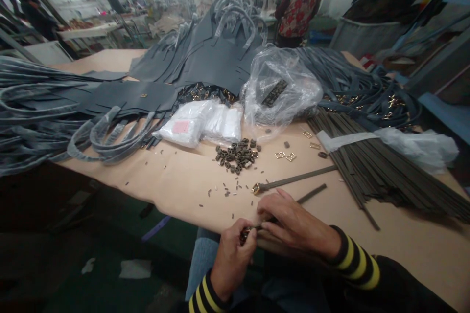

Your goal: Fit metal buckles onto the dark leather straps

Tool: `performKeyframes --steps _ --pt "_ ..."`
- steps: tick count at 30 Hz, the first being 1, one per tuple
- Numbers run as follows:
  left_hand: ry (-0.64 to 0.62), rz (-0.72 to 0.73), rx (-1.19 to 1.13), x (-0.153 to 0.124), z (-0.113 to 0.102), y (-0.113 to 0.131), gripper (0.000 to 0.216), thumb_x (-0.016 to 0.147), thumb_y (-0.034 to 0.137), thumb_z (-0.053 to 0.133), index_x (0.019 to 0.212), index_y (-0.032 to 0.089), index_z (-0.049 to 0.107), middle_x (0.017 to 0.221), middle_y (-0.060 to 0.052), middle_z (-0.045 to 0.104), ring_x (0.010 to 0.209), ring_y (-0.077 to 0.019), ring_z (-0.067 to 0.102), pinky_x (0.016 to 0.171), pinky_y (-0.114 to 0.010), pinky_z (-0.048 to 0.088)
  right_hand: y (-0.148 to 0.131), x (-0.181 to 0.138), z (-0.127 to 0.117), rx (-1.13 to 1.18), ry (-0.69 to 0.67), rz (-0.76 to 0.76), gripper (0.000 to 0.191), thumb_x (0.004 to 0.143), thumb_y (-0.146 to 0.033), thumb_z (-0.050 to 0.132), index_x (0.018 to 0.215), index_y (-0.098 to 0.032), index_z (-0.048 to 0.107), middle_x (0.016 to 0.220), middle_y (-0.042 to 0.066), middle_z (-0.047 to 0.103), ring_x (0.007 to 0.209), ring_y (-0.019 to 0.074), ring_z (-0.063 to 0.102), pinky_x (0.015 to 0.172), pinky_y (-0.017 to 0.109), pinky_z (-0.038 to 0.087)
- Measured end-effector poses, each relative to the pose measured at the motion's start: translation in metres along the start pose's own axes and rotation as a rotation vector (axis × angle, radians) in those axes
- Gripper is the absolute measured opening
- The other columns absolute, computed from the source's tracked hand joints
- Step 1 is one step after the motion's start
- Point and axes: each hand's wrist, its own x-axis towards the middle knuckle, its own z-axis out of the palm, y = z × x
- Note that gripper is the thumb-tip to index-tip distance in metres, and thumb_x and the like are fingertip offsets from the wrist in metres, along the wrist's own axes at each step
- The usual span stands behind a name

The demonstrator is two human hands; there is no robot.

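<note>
Closest in, the left hand (231, 254) has its fingers closed on a small dark loop (245, 234), touching the right hand (293, 225), whose fingers pinch the near end of a strap (312, 193). Its length runs away to the right, flat on the surface (176, 181), beside a buckled strap (297, 177). Both hands sit at the surface's near edge; bare room lies to the left, a loop heap (238, 154) beyond.

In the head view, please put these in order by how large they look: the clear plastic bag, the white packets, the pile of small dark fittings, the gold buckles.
Largest to smallest:
1. clear plastic bag
2. white packets
3. pile of small dark fittings
4. gold buckles
All lie at a similar distance, so the order seems sure.
</note>
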Motion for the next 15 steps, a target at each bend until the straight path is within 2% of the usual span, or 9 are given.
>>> performKeyframes --steps 2,4,7,10,12,15 --pt "-0.021 -0.030 -0.048 0.000 -0.001 0.000 0.019 0.079 0.031 0.040 0.072 0.015 0.048 0.048 0.007 0.037 0.039 -0.0066 0.035 0.039 -0.018 0.027 0.010 -0.009 -0.012 0.019 0.049 0.019 0.030 0.075 -0.019 0.051 0.104 -0.018 0.046 0.104 0.009 0.054 0.098 0.0202 0.047 0.088 0.037 0.033" --pt "-0.039 -0.041 -0.081 0.000 -0.002 -0.001 0.019 0.078 0.031 0.040 0.070 0.016 0.046 0.047 0.008 0.035 0.039 -0.0064 0.034 0.039 -0.018 0.026 0.019 -0.018 -0.023 -0.014 0.009 0.090 0.037 0.074 -0.025 0.055 0.109 -0.017 0.045 0.106 0.011 0.053 0.099 0.0219 0.047 0.085 0.035 0.038" --pt "-0.049 -0.019 -0.085 0.000 -0.003 0.001 0.017 0.075 0.030 0.041 0.067 0.016 0.046 0.049 0.008 0.034 0.042 -0.0068 0.032 0.041 -0.018 0.026 0.025 -0.029 -0.032 -0.126 -0.140 0.190 0.037 0.069 -0.032 0.061 0.100 -0.016 0.053 0.097 0.011 0.058 0.090 0.0245 0.052 0.078 0.036 0.040" --pt "-0.063 0.001 -0.058 0.000 -0.006 0.006 0.013 0.072 0.025 0.043 0.063 0.016 0.045 0.051 0.007 0.034 0.047 -0.0075 0.032 0.044 -0.019 0.026 0.018 -0.032 -0.036 -0.227 -0.282 0.247 0.022 0.070 -0.031 0.061 0.085 -0.016 0.059 0.085 0.009 0.062 0.080 0.0240 0.055 0.070 0.033 0.040" --pt "-0.082 -0.001 -0.038 -0.001 -0.007 0.009 0.011 0.070 0.024 0.043 0.062 0.016 0.045 0.051 0.006 0.034 0.048 -0.0079 0.032 0.046 -0.019 0.026 0.010 -0.030 -0.036 -0.254 -0.376 0.279 0.014 0.074 -0.030 0.057 0.075 -0.017 0.060 0.074 0.007 0.064 0.071 0.0221 0.057 0.060 0.028 0.037" --pt "-0.101 -0.002 0.006 -0.002 -0.006 0.012 0.010 0.069 0.022 0.043 0.062 0.016 0.045 0.051 0.006 0.035 0.049 -0.0084 0.032 0.047 -0.020 0.026 -0.003 -0.027 -0.032 -0.230 -0.445 0.304 0.015 0.075 -0.030 0.055 0.070 -0.017 0.061 0.066 0.006 0.065 0.063 0.0199 0.058 0.050 0.024 0.030"
